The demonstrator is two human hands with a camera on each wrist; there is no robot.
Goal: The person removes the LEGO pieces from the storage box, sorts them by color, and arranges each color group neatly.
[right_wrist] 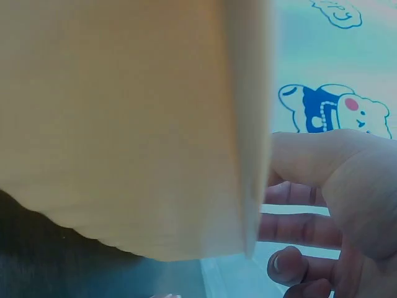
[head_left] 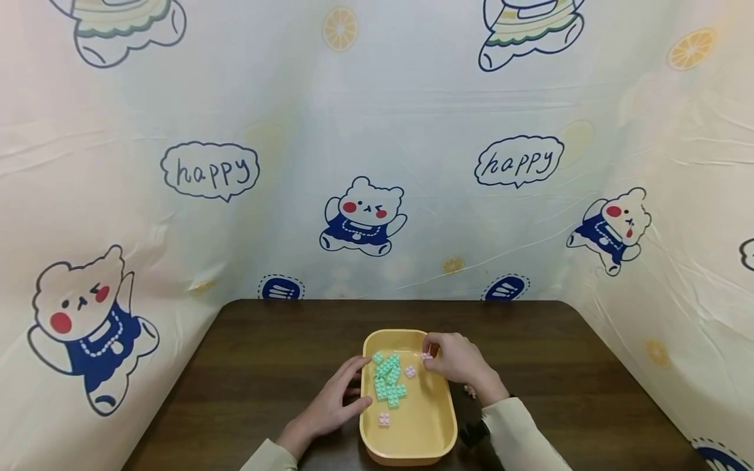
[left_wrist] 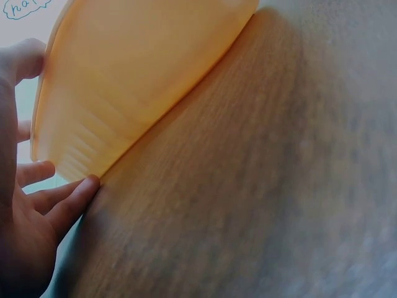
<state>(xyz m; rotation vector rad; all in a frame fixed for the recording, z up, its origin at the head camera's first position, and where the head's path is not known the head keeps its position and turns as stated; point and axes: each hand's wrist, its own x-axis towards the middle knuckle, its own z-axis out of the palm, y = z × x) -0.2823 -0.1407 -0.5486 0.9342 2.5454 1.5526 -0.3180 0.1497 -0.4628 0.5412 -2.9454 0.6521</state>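
A yellow tray (head_left: 419, 428) stands on the table with mint-green building bricks (head_left: 389, 379) clustered along its left side. Inside it also lie a pink brick (head_left: 410, 371) near the middle and another pink brick (head_left: 384, 419) toward the front. My right hand (head_left: 459, 360) reaches over the right rim and pinches a small pink brick (head_left: 427, 356) at the tray's back right. On the left, my left hand (head_left: 331, 404) touches the tray's side with spread fingers, thumb at the rim. Its fingertips (left_wrist: 90, 183) lie along the outer wall's lower edge in the left wrist view.
A loose pink piece (head_left: 470, 391) lies on the dark wooden table (head_left: 283, 340) right of the tray, partly behind the right wrist. A black object (head_left: 473, 433) is by the right sleeve. Printed cloth (head_left: 377, 131) hangs around the table's back and sides.
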